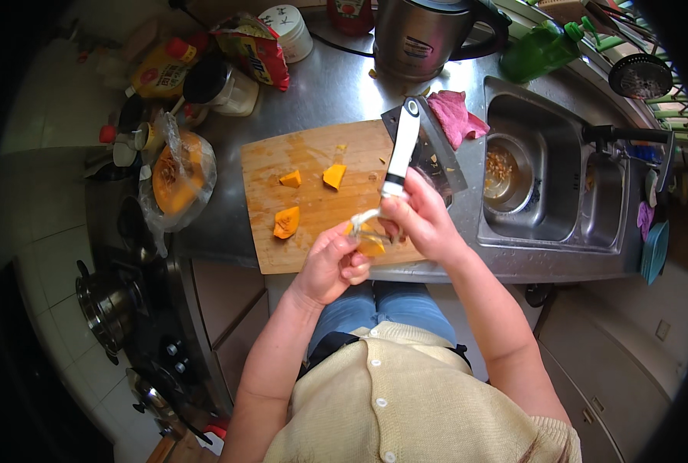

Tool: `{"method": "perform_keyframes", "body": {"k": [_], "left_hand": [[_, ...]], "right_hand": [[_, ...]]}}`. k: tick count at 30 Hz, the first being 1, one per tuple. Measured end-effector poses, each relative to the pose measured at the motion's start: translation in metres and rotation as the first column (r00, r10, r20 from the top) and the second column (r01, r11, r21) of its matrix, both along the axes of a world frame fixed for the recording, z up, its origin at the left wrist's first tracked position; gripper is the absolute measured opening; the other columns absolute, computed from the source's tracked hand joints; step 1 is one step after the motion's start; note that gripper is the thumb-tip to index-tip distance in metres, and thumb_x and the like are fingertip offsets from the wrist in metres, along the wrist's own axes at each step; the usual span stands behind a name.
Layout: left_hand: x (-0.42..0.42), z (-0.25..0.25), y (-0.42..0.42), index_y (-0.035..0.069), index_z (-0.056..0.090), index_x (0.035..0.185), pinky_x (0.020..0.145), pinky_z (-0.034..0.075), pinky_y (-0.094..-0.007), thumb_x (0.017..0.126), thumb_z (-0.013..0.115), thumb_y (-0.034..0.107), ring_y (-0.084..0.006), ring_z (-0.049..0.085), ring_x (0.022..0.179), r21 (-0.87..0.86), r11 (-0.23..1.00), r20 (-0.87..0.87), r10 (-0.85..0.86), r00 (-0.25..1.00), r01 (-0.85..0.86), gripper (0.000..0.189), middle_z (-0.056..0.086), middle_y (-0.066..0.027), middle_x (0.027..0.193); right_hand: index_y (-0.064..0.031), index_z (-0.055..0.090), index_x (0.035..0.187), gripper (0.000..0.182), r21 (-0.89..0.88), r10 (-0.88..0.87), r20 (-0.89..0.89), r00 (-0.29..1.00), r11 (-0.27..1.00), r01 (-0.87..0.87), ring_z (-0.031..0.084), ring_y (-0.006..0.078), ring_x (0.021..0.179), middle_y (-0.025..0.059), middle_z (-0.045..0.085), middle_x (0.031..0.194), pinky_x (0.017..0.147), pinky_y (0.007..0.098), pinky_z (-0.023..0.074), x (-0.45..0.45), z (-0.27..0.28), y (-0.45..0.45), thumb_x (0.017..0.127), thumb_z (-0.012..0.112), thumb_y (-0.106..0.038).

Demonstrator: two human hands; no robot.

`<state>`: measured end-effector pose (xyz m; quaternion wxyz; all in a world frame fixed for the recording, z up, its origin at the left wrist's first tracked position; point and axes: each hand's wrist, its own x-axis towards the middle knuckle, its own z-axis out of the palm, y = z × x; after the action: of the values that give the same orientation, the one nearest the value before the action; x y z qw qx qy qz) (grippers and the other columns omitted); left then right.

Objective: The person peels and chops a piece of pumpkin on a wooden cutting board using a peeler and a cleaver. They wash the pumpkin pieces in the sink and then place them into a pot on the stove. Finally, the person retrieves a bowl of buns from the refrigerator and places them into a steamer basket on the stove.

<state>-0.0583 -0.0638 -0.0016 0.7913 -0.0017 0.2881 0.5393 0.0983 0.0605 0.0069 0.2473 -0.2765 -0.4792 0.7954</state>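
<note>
My left hand (333,261) grips a pumpkin piece (371,245) above the near edge of a wooden cutting board (309,217). My right hand (422,214) is shut on a white-handled peeler (402,144), whose head lies over the pumpkin piece; the exact contact is blurred. Several orange pumpkin chunks, one of them (287,223) with seedy flesh showing, lie on the board. A cleaver blade (445,147) rests at the board's right end, partly behind my right hand and the peeler. A cut pumpkin (177,173) sits in a clear plastic bag to the left of the board.
A pink cloth (455,117) lies beside the cleaver. An electric kettle (416,43) stands behind the board. To the right is a steel double sink (543,220) with scraps in its drain basket. Bottles and jars crowd the back left; a pot (108,307) stands at the lower left.
</note>
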Motion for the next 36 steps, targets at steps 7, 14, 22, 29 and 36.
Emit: {"method": "perform_keyframes", "body": {"k": [7, 14, 22, 29, 36], "left_hand": [[-0.001, 0.005, -0.001, 0.004, 0.053, 0.111, 0.052, 0.034, -0.0181, 0.095, 0.056, 0.021, -0.0053, 0.039, 0.059, 0.003, 0.999, -0.109, -0.034, 0.993, 0.035, 0.024, 0.05, -0.0016, 0.078], [-0.002, 0.005, 0.0, 0.005, 0.054, 0.115, 0.054, 0.036, -0.0175, 0.097, 0.055, 0.021, -0.0044, 0.044, 0.062, 0.031, 0.994, -0.179, -0.095, 0.979, 0.102, 0.024, 0.054, -0.0005, 0.078], [0.003, 0.012, 0.005, 0.002, 0.059, 0.113, 0.066, 0.044, -0.0168, 0.096, 0.059, 0.008, -0.0026, 0.052, 0.075, 0.034, 0.999, -0.733, 0.009, 0.68, 0.023, 0.018, 0.06, 0.0005, 0.091], [0.003, 0.012, 0.004, -0.002, 0.058, 0.118, 0.075, 0.048, -0.0183, 0.094, 0.061, 0.004, -0.0026, 0.055, 0.086, -0.003, 0.999, -0.768, -0.033, 0.64, 0.048, 0.025, 0.061, 0.0007, 0.099], [0.0, 0.019, 0.002, -0.003, 0.06, 0.12, 0.072, 0.048, -0.0178, 0.093, 0.062, 0.002, -0.0011, 0.055, 0.084, 0.022, 0.977, -0.646, -0.15, 0.749, 0.214, 0.028, 0.062, 0.0027, 0.098]], "right_hand": [[-0.0088, 0.046, 0.112, 0.02, -0.026, -0.066, 0.117, 0.991, 0.997, 0.07, 0.05, 0.0032, 0.061, -0.0028, 0.053, 0.072, 0.049, 0.0181, 0.0381, 0.01, -0.009, 0.008, 0.101, 0.056, -0.021], [-0.0071, 0.046, 0.111, 0.02, 0.148, -0.114, 0.173, 0.978, 0.985, 0.089, 0.05, 0.0028, 0.062, -0.0022, 0.055, 0.074, 0.049, 0.0184, 0.0382, 0.001, -0.013, 0.004, 0.1, 0.057, -0.019], [-0.0104, 0.045, 0.105, 0.019, -0.076, -0.205, 0.166, 0.965, 0.973, 0.22, 0.048, 0.0036, 0.061, -0.0029, 0.051, 0.073, 0.048, 0.0179, 0.0372, 0.011, -0.039, -0.006, 0.101, 0.057, -0.025], [-0.009, 0.047, 0.112, 0.018, -0.071, -0.278, 0.065, 0.958, 0.957, 0.282, 0.05, 0.0056, 0.066, -0.003, 0.049, 0.078, 0.05, 0.0192, 0.0389, 0.01, -0.014, -0.015, 0.101, 0.056, -0.02], [-0.0012, 0.046, 0.116, 0.025, 0.038, 0.139, -0.021, 0.99, 0.99, -0.138, 0.05, 0.0028, 0.07, -0.0015, 0.054, 0.08, 0.06, 0.0204, 0.0419, 0.004, -0.002, -0.002, 0.099, 0.059, -0.014]]}}
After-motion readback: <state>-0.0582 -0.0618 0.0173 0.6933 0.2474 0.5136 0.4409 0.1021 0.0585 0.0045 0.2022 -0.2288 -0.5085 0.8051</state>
